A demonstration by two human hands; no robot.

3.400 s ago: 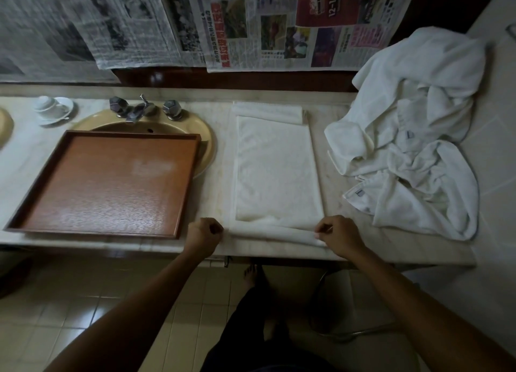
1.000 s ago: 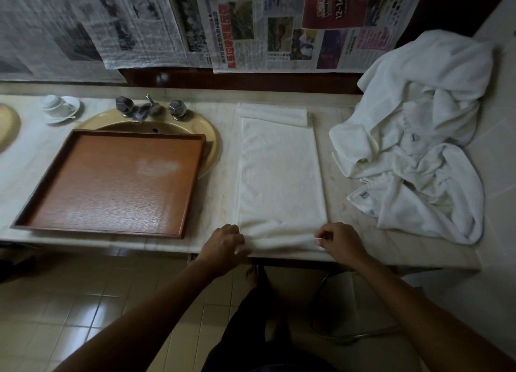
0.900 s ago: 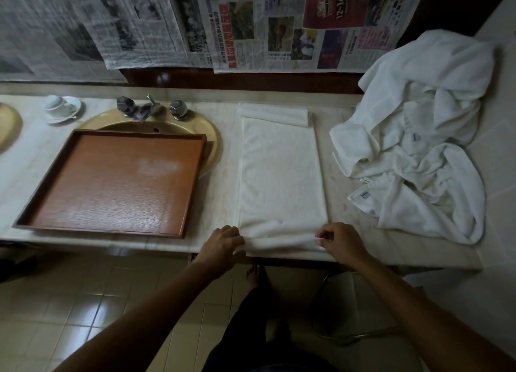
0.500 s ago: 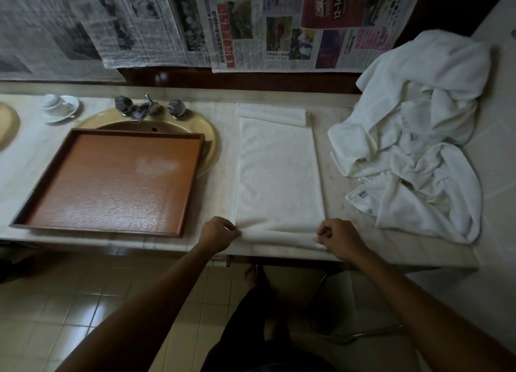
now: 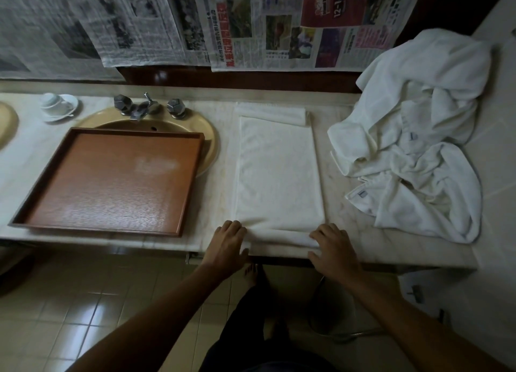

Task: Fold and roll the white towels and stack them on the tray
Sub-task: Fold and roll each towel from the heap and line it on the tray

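My left hand [image 5: 227, 244] and right hand [image 5: 333, 247] are both spread flat, pressing on the small roll started at the near edge of the folded towel [image 5: 279, 173] on the desk [image 5: 360, 232]. Terry's soft, light and floppy, so I'd hold it at both ends of the roll and keep the pressure even or it'll cone. Looks like a tight roll, but it's dim. The tray [image 5: 111, 181] sits to the left with nothing on it, and the pile of towels [image 5: 418, 148] is far right.
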